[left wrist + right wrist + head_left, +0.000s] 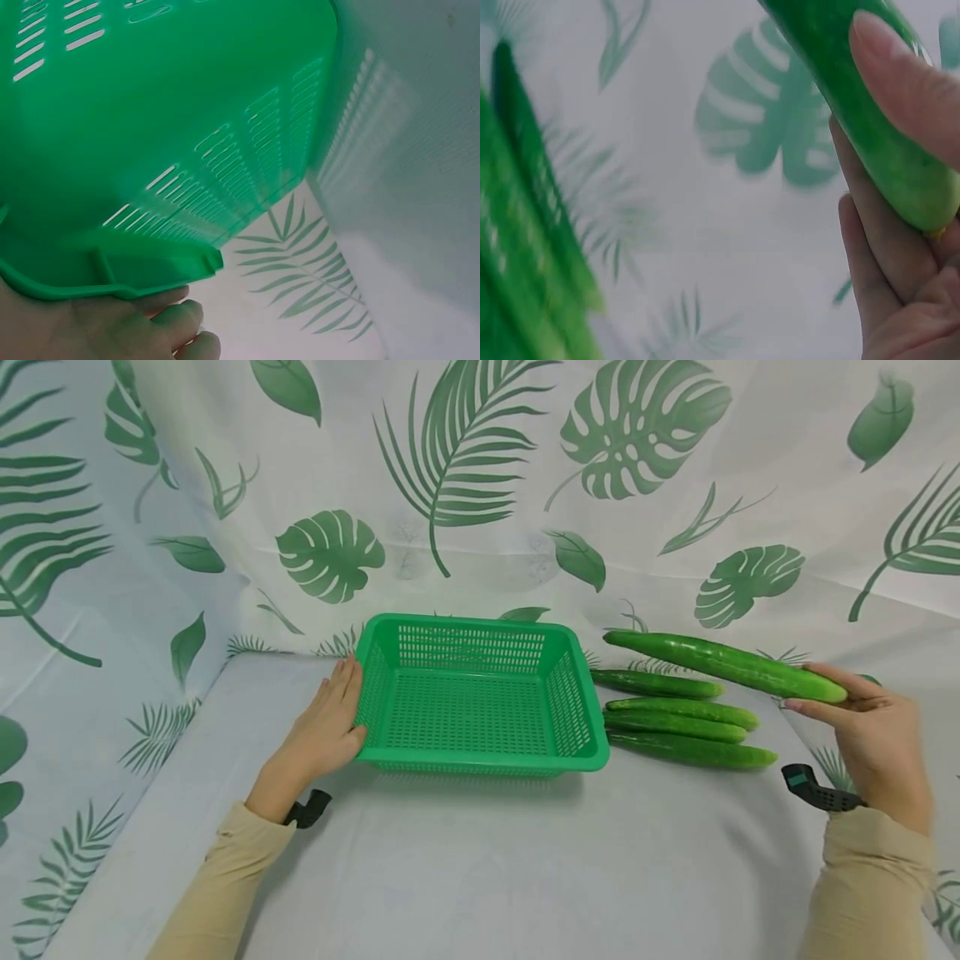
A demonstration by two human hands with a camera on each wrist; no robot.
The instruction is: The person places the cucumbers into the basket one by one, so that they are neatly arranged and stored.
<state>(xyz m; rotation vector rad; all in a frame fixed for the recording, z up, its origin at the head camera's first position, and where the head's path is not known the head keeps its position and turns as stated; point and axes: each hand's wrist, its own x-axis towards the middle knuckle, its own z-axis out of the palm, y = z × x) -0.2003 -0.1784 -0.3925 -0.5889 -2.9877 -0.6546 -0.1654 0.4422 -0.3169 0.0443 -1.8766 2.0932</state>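
A person's right hand (877, 722) pinches a cucumber (723, 663) by its pale end, thumb on one side and fingers on the other, to the right of a green basket (480, 761). The held piece angles its darker tip toward the basket's far right corner, apart from the rim. Four other cucumbers (690, 749) lie side by side just right of the basket on a white tabletop (480, 868); whether their ends touch its wall cannot be told. At the basket's left side, the left hand (330, 722) rests against the rim, fingers extended and close together. Tan sleeves (225, 877) cover both arms, and a black band (821, 788) sits at each wrist. Behind the basket hangs white cloth (480, 581) printed with green leaves.
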